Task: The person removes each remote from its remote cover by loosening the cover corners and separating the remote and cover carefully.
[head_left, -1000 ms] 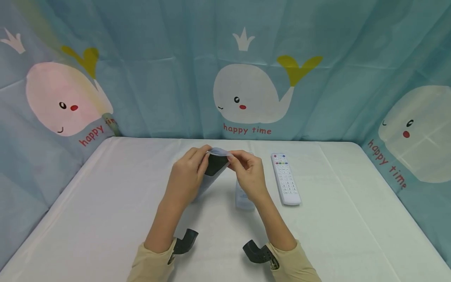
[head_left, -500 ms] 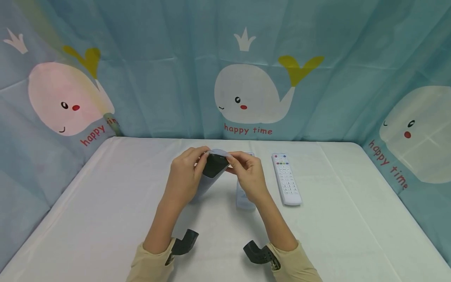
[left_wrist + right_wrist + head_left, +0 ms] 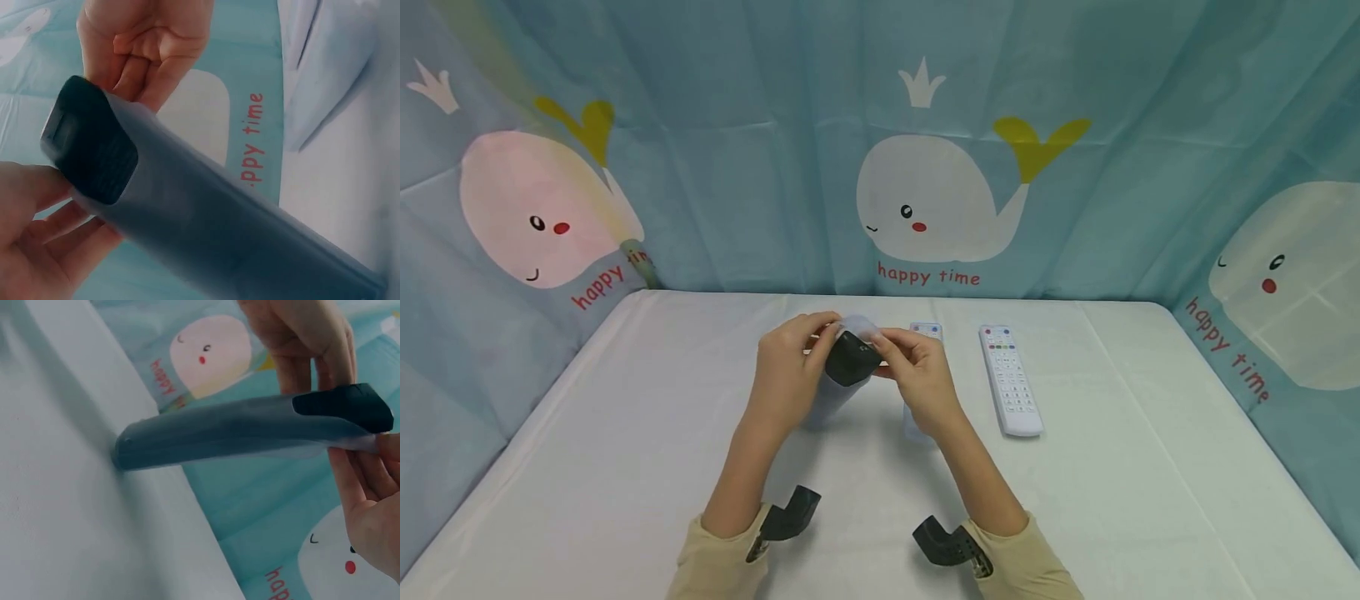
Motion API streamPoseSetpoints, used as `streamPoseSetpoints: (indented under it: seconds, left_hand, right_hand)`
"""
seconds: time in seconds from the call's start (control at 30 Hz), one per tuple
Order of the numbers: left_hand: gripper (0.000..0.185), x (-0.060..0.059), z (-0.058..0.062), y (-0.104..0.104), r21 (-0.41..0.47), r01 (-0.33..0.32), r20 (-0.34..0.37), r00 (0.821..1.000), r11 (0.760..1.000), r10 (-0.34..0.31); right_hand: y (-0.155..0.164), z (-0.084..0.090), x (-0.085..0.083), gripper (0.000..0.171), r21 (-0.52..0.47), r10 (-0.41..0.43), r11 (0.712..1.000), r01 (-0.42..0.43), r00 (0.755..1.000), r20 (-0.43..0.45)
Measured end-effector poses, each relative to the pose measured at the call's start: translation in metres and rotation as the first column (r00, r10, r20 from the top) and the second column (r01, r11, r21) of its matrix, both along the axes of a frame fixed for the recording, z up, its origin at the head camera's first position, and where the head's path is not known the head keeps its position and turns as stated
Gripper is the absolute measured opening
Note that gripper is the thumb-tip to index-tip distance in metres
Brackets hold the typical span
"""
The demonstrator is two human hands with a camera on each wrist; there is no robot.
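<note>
A black remote control [image 3: 852, 360] stands on end at a slant, inside a translucent, bluish protective cover [image 3: 833, 402]. Its upper end sticks out of the cover's mouth, while the lower end meets the white tabletop in the right wrist view. My left hand [image 3: 784, 371] pinches the rim of the cover on the left side. On the other side, my right hand [image 3: 925, 375] pinches the rim between thumb and fingers. In the left wrist view the remote's black end [image 3: 94, 140] shows bare between both hands. The cover's body [image 3: 219, 434] fits closely round it.
A white remote [image 3: 1011, 383] lies to the right on the white table [image 3: 1120, 467]. Another pale remote [image 3: 927, 331] lies partly behind my right hand. A blue curtain [image 3: 760, 200] with whale prints hangs behind the table's far edge.
More of the remote's black end now shows out of the cover, whose rim has slipped back behind it. Both hands have shifted slightly left, uncovering the far end of the pale remote.
</note>
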State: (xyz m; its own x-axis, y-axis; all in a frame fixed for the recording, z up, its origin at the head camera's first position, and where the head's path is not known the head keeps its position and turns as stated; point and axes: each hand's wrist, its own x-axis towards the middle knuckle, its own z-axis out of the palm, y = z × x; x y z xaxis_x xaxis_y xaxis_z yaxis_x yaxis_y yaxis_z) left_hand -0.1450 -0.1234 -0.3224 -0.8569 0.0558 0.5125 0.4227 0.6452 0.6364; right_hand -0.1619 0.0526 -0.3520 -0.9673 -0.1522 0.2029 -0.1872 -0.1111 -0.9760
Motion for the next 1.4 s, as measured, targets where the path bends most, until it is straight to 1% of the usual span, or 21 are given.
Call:
streamPoseSetpoints:
  seconds: [0.17, 0.33, 0.5, 0.6, 0.7, 0.9, 1.1, 1.23, 1.4]
  left_hand:
    - [0.019, -0.0023, 0.001, -0.0023, 0.069, 0.023, 0.064, 0.998, 0.997, -0.027]
    - [0.023, -0.0008, 0.0027, -0.002, 0.081, 0.023, 0.098, 0.995, 0.996, -0.031]
    - [0.028, 0.0002, 0.0033, -0.002, 0.096, 0.019, 0.146, 0.989, 0.995, -0.033]
    - [0.029, 0.0004, 0.003, -0.0021, 0.1, 0.023, 0.163, 0.986, 0.995, -0.039]
    - [0.03, 0.0008, 0.0028, -0.0026, 0.102, 0.023, 0.166, 0.985, 0.995, -0.04]
    - [0.03, 0.0008, 0.0032, -0.0049, 0.126, 0.015, 0.185, 0.982, 0.992, -0.038]
    - [0.03, 0.0007, 0.0036, -0.0061, 0.151, 0.018, 0.187, 0.981, 0.988, -0.047]
    - [0.03, 0.0015, 0.0044, -0.0063, 0.162, 0.038, 0.169, 0.983, 0.986, -0.066]
    - [0.03, 0.0038, 0.0066, -0.0048, 0.121, 0.052, 0.128, 0.989, 0.991, -0.068]
  right_hand:
    - [-0.0005, 0.001, 0.0006, 0.024, -0.017, -0.019, 1.0, 0.019, 0.999, 0.026]
    - [0.0017, 0.0016, -0.0015, 0.026, -0.068, 0.01, 0.998, -0.006, 0.998, 0.059]
    - [0.0042, 0.0006, -0.0033, 0.028, -0.068, 0.029, 0.997, -0.025, 0.998, 0.063]
    - [0.0056, 0.0014, -0.003, 0.029, -0.058, 0.039, 0.998, -0.035, 0.997, 0.067]
    - [0.0065, 0.0017, -0.0031, 0.031, -0.05, 0.058, 0.997, -0.055, 0.996, 0.067]
    - [0.0063, 0.0024, -0.003, 0.034, -0.066, 0.098, 0.993, -0.094, 0.993, 0.072]
    - [0.0064, 0.0027, -0.0028, 0.035, -0.067, 0.099, 0.993, -0.094, 0.993, 0.07]
    - [0.007, 0.003, -0.0023, 0.036, -0.065, 0.087, 0.994, -0.083, 0.994, 0.061]
    - [0.0074, 0.003, -0.002, 0.036, -0.061, 0.069, 0.996, -0.066, 0.996, 0.048]
